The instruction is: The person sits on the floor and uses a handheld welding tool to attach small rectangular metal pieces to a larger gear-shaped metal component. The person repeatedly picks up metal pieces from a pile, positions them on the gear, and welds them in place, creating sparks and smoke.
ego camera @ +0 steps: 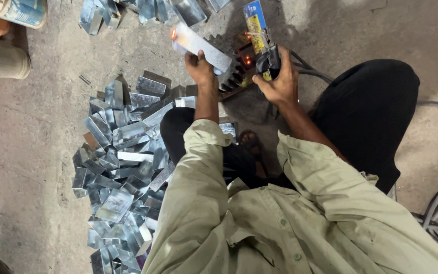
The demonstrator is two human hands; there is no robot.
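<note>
Left hand [199,65] grips a metal strip [202,46], right hand [280,80] clasps a welding holder [265,57], beside heaped metal pieces [122,167].

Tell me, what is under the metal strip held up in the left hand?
Under the metal strip sits a dark toothed gear, its teeth showing beside the left hand. The gear's upper part is covered by the strip, and what it rests on cannot be seen.

I see a pale olive-green shirt [280,223] with a buttoned front, small round buttons, a collar and smudges of grime; its loose sleeves [198,152] are rolled up to the elbows, leaving the forearms bare. Below it I see black trousers [371,111] and a dark sandal [249,139] on one foot
</note>
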